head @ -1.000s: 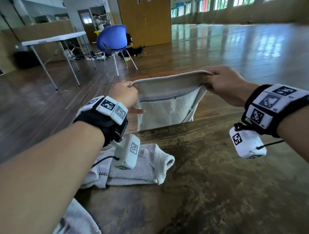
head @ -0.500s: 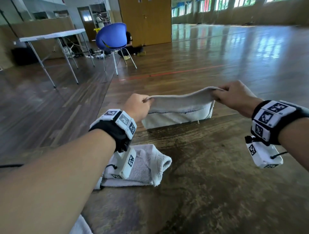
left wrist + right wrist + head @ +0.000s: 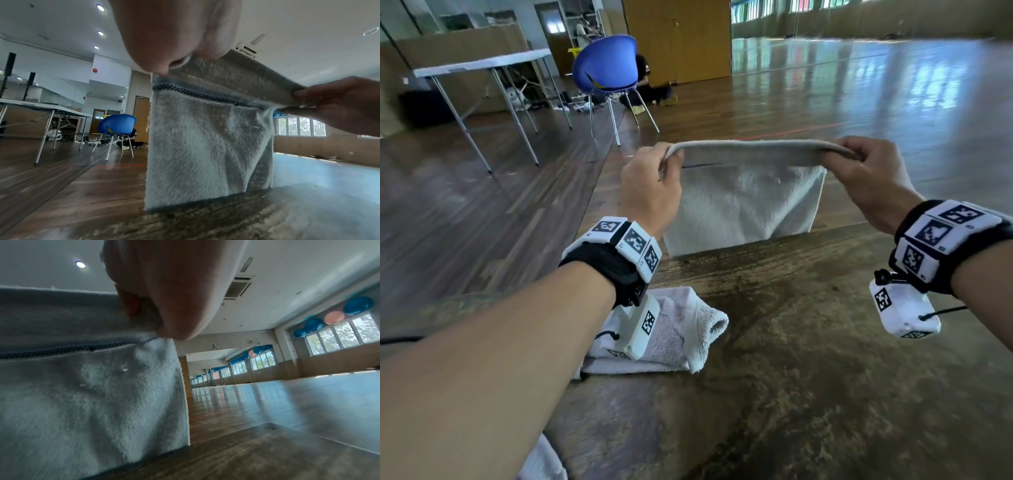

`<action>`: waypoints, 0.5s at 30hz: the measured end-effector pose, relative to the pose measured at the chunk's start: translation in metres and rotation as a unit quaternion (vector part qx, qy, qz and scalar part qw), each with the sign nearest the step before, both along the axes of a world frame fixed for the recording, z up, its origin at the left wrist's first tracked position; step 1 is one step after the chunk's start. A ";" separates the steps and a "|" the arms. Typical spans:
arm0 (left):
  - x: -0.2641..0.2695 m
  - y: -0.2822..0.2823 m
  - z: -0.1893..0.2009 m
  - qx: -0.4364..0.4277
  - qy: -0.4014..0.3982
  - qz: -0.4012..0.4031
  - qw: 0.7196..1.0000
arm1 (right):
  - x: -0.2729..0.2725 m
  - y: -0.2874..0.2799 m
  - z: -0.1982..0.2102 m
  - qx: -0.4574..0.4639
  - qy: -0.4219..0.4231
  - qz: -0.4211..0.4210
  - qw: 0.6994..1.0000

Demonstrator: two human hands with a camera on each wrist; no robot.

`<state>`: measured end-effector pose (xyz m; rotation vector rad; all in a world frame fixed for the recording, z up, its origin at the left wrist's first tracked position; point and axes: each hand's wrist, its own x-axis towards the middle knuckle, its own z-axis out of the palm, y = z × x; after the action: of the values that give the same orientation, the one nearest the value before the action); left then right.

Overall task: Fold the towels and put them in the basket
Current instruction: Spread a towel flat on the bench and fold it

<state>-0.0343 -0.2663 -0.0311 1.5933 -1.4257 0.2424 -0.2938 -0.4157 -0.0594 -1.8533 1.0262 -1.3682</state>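
Above table (image 3: 808,342), towel (image 3: 743,202) hangs doubled past far edge; left hand (image 3: 650,185) and right hand (image 3: 869,171) each pinch one top corner, pulled apart, likely to square fold. Second towel (image 3: 681,335) lies folded under left wrist. Basket unseen.

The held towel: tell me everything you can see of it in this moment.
The held towel is pale, off-white terry cloth, fluffy on its near face, with a dark woven stripe just below the top. It hangs doubled, the top stretched taut between the hands: the left hand pinches one upper corner, the right hand the other. It hangs upright beyond the far edge of the wooden table, which hides its lower end. No other thing visibly touches it.
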 end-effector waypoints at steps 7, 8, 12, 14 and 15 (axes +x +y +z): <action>-0.001 0.032 -0.038 0.355 -0.016 -0.042 0.934 | -0.041 0.029 -0.017 0.057 0.208 0.030 0.976; -0.002 0.038 -0.044 0.367 -0.009 -0.051 0.929 | -0.047 0.038 -0.021 0.065 0.223 0.039 0.972; -0.018 0.063 -0.052 0.402 0.007 -0.062 0.913 | -0.072 0.077 -0.032 0.166 0.201 0.060 0.963; -0.029 0.076 -0.046 0.419 -0.008 -0.071 0.905 | -0.088 0.095 -0.036 0.173 0.197 0.059 0.963; -0.033 0.083 -0.042 0.416 -0.015 -0.078 0.906 | -0.096 0.104 -0.036 0.154 0.196 0.060 0.966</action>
<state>-0.0674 -0.1829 -0.0732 2.1184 -1.7935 -0.5148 -0.3901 -0.3116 -0.0955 -1.9464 1.2186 -0.7326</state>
